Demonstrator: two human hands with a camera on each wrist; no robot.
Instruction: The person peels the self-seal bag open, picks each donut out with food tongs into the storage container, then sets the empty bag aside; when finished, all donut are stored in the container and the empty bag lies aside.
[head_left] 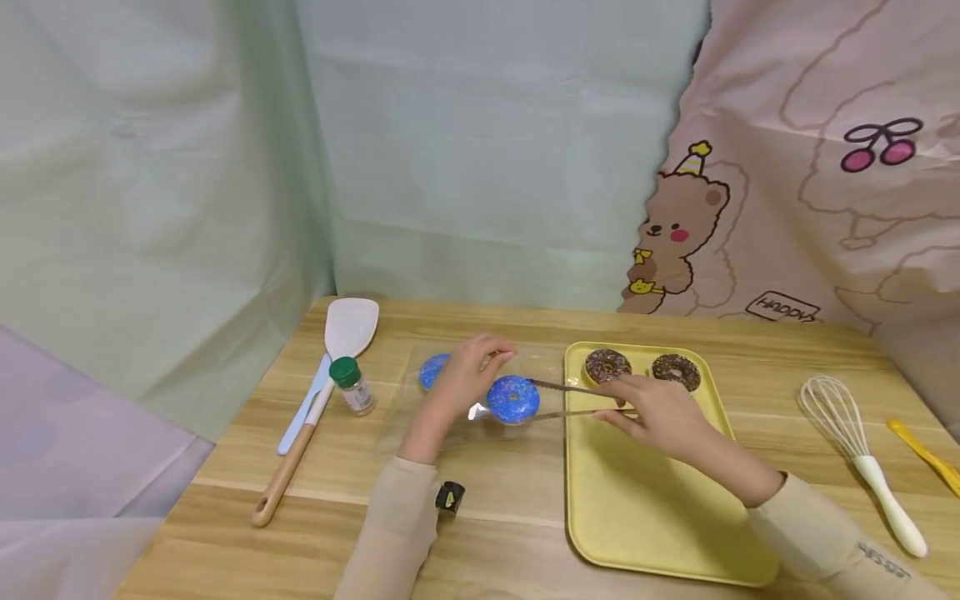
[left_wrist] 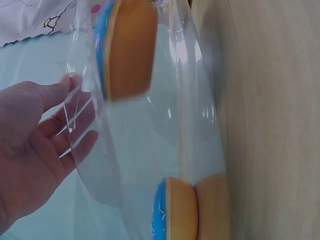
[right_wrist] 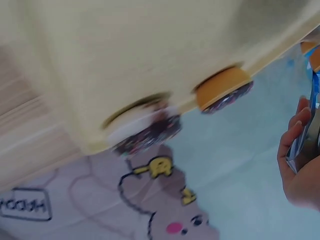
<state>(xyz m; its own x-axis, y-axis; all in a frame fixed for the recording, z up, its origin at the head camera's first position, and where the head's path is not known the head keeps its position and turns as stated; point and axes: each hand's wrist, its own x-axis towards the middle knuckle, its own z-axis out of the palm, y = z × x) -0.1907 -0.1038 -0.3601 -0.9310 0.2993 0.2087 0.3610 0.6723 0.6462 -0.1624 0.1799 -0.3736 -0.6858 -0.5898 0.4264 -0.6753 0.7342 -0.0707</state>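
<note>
In my right hand (head_left: 663,412) I grip a pair of metal tongs (head_left: 564,388), whose far ends stand either side of a blue-iced toy donut (head_left: 513,400). That donut is off the table in the left wrist view. With thumb and fingertip, my left hand (head_left: 463,379) pinches the edge of a clear plastic bag (left_wrist: 107,165). A second blue donut (left_wrist: 175,212) sits low inside the plastic, partly behind my left hand in the head view. Two chocolate-iced donuts (head_left: 607,365) rest at the far end of the yellow tray (head_left: 652,508), just beyond my right hand.
To the left stands a green-capped shaker jar (head_left: 352,387), near a white spatula (head_left: 351,329) with a wooden handle and a light blue utensil (head_left: 302,410). Right of the tray lie a whisk (head_left: 862,454) and a yellow-handled utensil (head_left: 926,458). Cloth curtains (head_left: 480,167) hang behind the table.
</note>
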